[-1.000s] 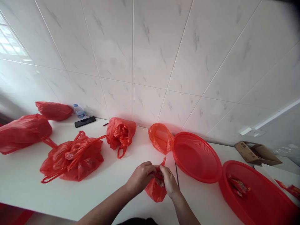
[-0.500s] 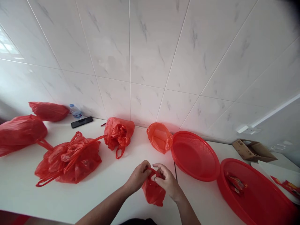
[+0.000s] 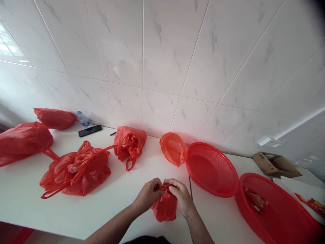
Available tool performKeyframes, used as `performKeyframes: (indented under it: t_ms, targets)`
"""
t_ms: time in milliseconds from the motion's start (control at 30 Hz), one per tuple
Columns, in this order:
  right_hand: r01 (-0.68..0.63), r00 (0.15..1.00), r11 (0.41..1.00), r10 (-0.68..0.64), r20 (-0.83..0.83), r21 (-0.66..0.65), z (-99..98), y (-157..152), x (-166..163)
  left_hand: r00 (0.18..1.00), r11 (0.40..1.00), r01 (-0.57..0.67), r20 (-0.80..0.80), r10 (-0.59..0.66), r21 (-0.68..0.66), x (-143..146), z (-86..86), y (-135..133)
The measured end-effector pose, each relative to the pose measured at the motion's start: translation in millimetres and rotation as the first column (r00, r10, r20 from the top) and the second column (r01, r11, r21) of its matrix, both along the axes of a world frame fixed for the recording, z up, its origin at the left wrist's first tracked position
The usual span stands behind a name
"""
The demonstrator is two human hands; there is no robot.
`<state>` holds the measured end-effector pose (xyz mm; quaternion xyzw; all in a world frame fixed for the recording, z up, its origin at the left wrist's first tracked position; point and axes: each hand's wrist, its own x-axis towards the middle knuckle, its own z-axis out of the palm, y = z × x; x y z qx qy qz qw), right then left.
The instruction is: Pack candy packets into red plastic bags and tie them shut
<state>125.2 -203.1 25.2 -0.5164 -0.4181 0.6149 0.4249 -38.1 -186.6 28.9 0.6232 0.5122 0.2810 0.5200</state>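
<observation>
A small red plastic bag (image 3: 165,207) is between my hands near the front of the white table, its body hanging below my fingers. My left hand (image 3: 149,194) pinches the gathered top of the bag from the left. From the right, my right hand (image 3: 180,194) grips the same top, thumb and fingers closed on the twisted plastic. What the bag contains cannot be made out. Behind my hands, an open orange-red bag (image 3: 173,149) stands against a red mesh basket (image 3: 212,169).
Several filled red bags (image 3: 78,169) lie at the left. Along the wall are a water bottle (image 3: 83,119), a black phone (image 3: 90,130) and another red bag (image 3: 130,144). At right, a large red basket (image 3: 281,210) holds small packets (image 3: 256,200); a cardboard box (image 3: 276,164) sits behind.
My right fingers, apart before, have closed on the bag's top beside my left hand. The handle loop is drawn in and the bag's neck is gathered tighter.
</observation>
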Motion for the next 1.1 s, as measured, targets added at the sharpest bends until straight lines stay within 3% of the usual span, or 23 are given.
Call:
performKeyframes:
  t_ms: [100,167,233,333,467,567,667,733,833,933,1100]
  targets:
    - [0.061,0.973,0.997,-0.068,-0.221,-0.036,-3.0,1.1,2.4,1.0,1.0,0.012,0.0,-0.012,-0.025,-5.8,0.7,-1.7]
    - [0.162,0.951,0.985,-0.17,-0.257,-0.054,-9.2,2.1,6.0,0.998,0.996,0.056,-0.024,-0.058,-0.068,-12.7,0.5,-3.0]
    - [0.249,0.944,0.967,-0.253,-0.21,-0.047,-18.2,3.4,14.1,0.993,0.993,0.086,-0.079,-0.092,-0.084,-23.1,-1.3,-4.5]
    - [0.297,0.955,0.955,-0.297,-0.004,0.006,-31.9,5.1,33.4,0.991,0.999,0.047,-0.125,-0.048,-0.014,-42.7,-6.8,-6.6]
    - [0.155,0.959,0.988,-0.154,0.238,0.017,-35.8,4.1,46.7,0.991,0.999,-0.036,-0.131,0.035,-0.004,-59.6,-15.3,-8.9]
    - [-0.046,0.947,0.999,0.038,0.319,0.019,-25.0,0.7,32.6,0.997,0.999,-0.035,-0.075,0.036,0.008,-55.7,-19.8,-10.4]
    - [-0.235,0.912,0.967,0.184,0.366,0.1,-14.5,-1.7,9.5,0.998,0.999,-0.049,-0.036,0.049,0.009,-43.9,-21.1,-11.7]
    - [-0.272,0.866,0.954,0.184,0.464,0.129,-13.3,-1.0,-2.3,0.998,0.998,-0.057,-0.029,0.057,0.004,-36.8,-19.7,-12.7]
    - [-0.208,0.789,0.969,0.085,0.608,0.135,-18.3,2.3,-9.9,0.998,0.999,-0.048,-0.044,0.047,-0.006,-29.7,-16.0,-14.9]
    - [-0.145,0.817,0.983,0.052,0.574,0.116,-20.8,3.2,-10.5,0.997,0.999,-0.031,-0.075,0.03,-0.017,-25.5,-15.3,-17.9]
    - [-0.166,0.957,0.981,0.136,0.258,0.102,-12.6,-2.4,-4.7,0.995,1.0,-0.02,-0.1,0.019,-0.002,-21.6,-19.1,-20.3]
